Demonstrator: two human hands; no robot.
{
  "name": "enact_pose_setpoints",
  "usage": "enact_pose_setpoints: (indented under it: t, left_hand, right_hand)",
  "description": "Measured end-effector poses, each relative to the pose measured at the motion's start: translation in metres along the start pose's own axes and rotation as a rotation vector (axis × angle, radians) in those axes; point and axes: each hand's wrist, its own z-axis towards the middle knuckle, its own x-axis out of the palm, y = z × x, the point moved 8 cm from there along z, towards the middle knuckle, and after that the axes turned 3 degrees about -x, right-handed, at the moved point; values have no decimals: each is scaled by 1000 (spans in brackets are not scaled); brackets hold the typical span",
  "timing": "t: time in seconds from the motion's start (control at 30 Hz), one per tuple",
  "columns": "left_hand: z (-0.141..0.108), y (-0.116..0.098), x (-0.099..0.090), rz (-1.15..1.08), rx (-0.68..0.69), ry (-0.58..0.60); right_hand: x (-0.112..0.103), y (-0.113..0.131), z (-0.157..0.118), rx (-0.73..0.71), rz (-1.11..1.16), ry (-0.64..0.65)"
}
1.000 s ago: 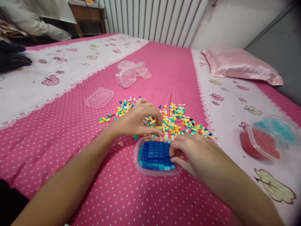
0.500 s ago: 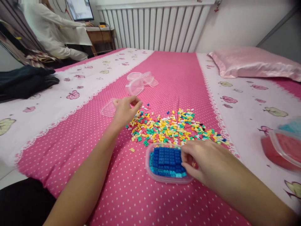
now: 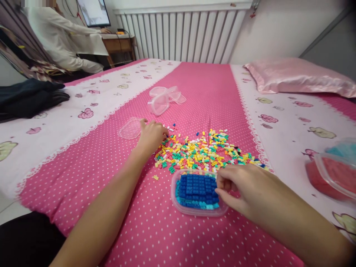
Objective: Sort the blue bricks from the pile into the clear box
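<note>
A loose heap of small toy building bricks, yellow, green, white and red, is spread on the bed. My left hand is palm down at the heap's left edge, fingers apart; its fingertips near the bricks are partly hidden. In front of the heap stands a clear plastic box with dark blue bricks in tidy rows above lighter blue ones. My right hand is at the box's right end, thumb and fingers pinched together. What lies between those fingertips is hidden.
Clear lids and other clear plastic pieces lie beyond my left hand. At right are a box of red pieces and a light blue one. A pillow, dark clothing and a seated person are farther off.
My left hand has lowered and turned palm down at the heap's left edge, its fingers now reaching to the bricks. My right hand stays pinched by the box.
</note>
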Motion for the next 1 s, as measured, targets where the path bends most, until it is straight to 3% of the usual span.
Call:
enact_pose_setpoints:
  t: [0.4, 0.6, 0.8, 0.87, 1.0]
  left_hand:
    - [1, -2, 5, 48, -21, -3]
    - [-3, -9, -13, -62, -2, -85]
    - [-6, -20, -30, -278, 11, -111]
    - [-8, -34, -36, -435, 103, -70]
    - [-23, -77, -55, -720, 426, 35]
  right_hand:
    - [-16, -10, 14, 106, 230, -94]
    - [-22, -12, 25, 55, 340, -280]
    - [-20, -10, 28, 54, 403, -321]
    - [-20, -11, 28, 58, 436, -345]
    - [-19, -14, 27, 87, 565, -386]
